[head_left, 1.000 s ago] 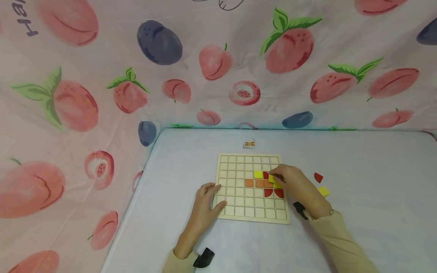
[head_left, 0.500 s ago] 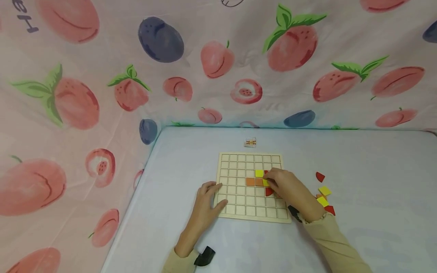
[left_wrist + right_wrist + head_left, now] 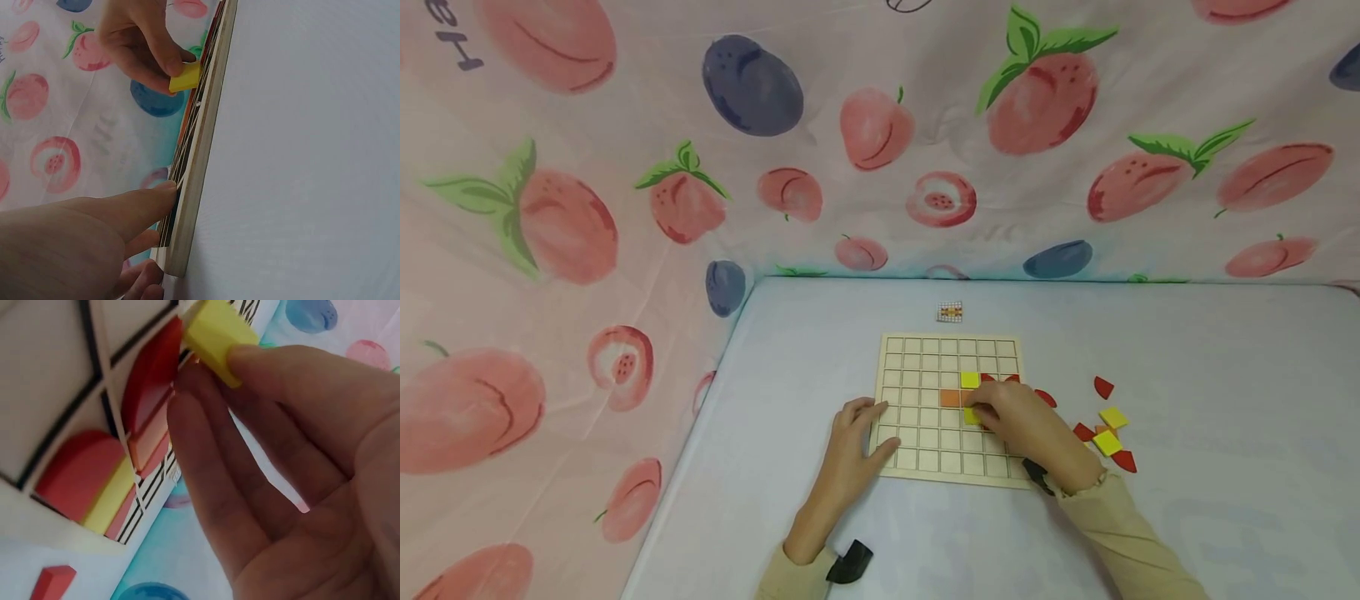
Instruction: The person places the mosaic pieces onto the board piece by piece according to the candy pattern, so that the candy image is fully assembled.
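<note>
A yellow square tile (image 3: 972, 416) is pinched between the thumb and fingers of my right hand (image 3: 1026, 421), low over the wooden grid board (image 3: 925, 458). In the right wrist view the tile (image 3: 219, 334) is tilted beside a red quarter-round tile (image 3: 153, 381) set in the grid. An orange tile (image 3: 950, 398) and another yellow tile (image 3: 970, 380) lie in cells near the right hand, which hides part of the pattern. My left hand (image 3: 850, 446) rests at the board's left edge, its thumb (image 3: 147, 203) on the edge in the left wrist view.
Loose tiles lie right of the board, among them a red quarter-round (image 3: 1103, 387) and a yellow square (image 3: 1107, 443). Behind the board is a small pattern card (image 3: 950, 312). A fruit-print cloth (image 3: 820, 242) hangs along the table's back and left sides.
My right hand has moved left and slightly nearer across the board with the yellow tile. Red tiles in the upper row and loose pieces at the right have come into view. The left hand stays put.
</note>
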The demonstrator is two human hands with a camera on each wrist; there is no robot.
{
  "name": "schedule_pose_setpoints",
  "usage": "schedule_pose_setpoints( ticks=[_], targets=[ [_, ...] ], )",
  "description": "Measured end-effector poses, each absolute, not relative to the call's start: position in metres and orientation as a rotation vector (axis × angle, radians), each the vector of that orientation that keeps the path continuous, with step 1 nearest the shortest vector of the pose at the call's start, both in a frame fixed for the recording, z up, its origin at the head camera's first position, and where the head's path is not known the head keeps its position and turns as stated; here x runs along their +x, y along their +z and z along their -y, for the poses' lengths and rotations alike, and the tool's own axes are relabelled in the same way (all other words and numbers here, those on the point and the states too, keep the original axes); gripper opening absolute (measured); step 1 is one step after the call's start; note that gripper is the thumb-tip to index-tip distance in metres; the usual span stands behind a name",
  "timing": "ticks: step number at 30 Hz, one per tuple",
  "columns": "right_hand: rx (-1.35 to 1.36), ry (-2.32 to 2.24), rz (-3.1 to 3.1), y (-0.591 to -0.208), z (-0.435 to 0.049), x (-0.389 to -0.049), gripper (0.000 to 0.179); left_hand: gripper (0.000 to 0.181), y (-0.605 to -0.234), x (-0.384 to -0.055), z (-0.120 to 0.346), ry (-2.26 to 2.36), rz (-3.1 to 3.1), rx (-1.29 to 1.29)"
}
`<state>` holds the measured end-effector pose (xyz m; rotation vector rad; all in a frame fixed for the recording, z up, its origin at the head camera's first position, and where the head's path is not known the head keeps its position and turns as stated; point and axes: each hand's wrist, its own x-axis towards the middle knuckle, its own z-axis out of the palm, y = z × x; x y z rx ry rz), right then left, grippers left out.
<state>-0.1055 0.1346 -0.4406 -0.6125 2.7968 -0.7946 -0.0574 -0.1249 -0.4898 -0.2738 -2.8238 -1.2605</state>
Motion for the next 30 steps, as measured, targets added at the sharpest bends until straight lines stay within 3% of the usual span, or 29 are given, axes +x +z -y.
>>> schedule_pose_setpoints(
  ticks=[19, 30],
  targets=[
    [-0.731, -0.726, -2.925, -0.454, -0.135, -0.102, 0.009, 0.053, -0.49, -0.058, 0.124, -1.267, 2.84, -0.26],
    [-0.725, -0.704, -2.924, -0.454, -0.137, -0.1, 0.016, 0.052, -0.49, -0.058, 0.124, -1.261, 2.834, -0.259]
  ],
)
